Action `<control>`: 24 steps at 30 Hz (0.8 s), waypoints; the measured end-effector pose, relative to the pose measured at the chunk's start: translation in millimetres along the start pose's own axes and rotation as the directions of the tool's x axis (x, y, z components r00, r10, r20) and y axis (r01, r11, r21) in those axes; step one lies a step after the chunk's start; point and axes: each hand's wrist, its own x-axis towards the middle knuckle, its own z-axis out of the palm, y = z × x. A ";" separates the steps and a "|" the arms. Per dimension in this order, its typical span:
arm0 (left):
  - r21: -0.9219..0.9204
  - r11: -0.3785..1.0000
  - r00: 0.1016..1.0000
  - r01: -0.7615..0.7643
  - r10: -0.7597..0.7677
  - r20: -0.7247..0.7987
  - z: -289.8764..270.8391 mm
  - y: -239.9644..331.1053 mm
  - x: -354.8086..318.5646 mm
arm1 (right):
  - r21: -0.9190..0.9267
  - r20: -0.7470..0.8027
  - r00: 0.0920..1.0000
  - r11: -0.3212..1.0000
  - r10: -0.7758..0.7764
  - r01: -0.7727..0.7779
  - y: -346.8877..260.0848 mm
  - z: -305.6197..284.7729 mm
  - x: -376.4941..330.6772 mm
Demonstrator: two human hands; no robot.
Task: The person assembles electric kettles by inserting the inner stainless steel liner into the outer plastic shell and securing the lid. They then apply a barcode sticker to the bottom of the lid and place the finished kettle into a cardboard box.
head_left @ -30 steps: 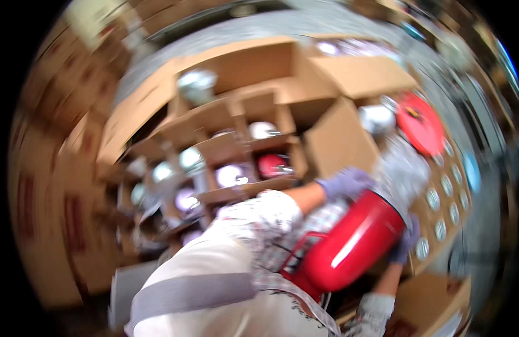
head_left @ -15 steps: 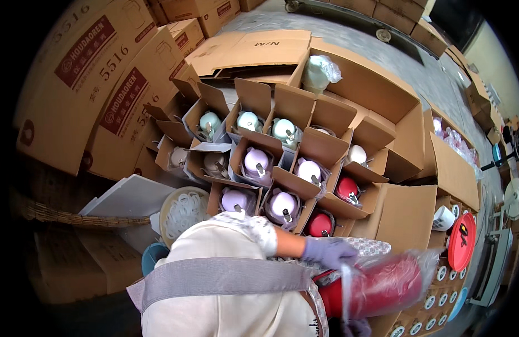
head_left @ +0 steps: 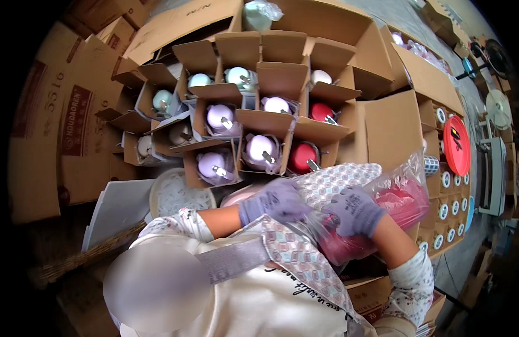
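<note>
My left hand (head_left: 275, 200) is curling its fingers together on the clear bag (head_left: 402, 185). My right hand (head_left: 354, 210) is clamping its fingers on the red pot (head_left: 383, 216) inside it, just below the boxes (head_left: 270, 121) of pots.

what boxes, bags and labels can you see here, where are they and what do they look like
Clear plastic bag: held by both gloved hands, lower right, over a red pot.
Small open boxes: centre, brown card, pots in purple, green, red.
Big closed carton: left, brown, dark red print.
Label rolls: right, white rounds in a box.
</note>
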 end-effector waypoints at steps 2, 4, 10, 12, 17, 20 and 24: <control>-0.166 0.881 0.895 0.442 -0.444 0.025 3.5 -7.7 -11.3 | -0.081 0.131 0.990 0.995 0.060 -0.050 5.6 -4.4 -3.3; -0.033 0.810 0.801 0.586 -0.585 -0.129 16.5 -35.8 -28.4 | -0.089 0.105 0.992 0.994 0.075 -0.066 22.3 -5.8 -25.2; -0.070 0.501 0.492 0.863 -0.799 0.346 65.4 -159.4 -156.8 | 0.558 -0.574 0.737 0.829 0.358 0.032 90.0 -24.7 -146.7; 0.079 0.483 0.421 0.872 -0.823 0.381 73.3 -169.1 -156.6 | 0.662 -0.633 0.618 0.740 0.467 0.118 116.7 7.2 -168.1; 0.123 0.176 0.120 0.977 -0.921 0.372 81.4 -161.0 -130.9 | 0.885 -0.286 0.446 0.055 0.848 0.462 157.5 52.4 -179.1; 0.148 0.127 0.067 0.981 -0.932 0.357 77.0 -147.6 -122.7 | 0.832 -0.283 0.431 -0.004 0.857 0.554 176.5 73.1 -178.6; 0.191 0.119 0.049 0.974 -0.940 0.336 58.5 -136.9 -123.0 | 0.775 -0.254 0.431 -0.085 0.866 0.627 170.6 88.6 -159.9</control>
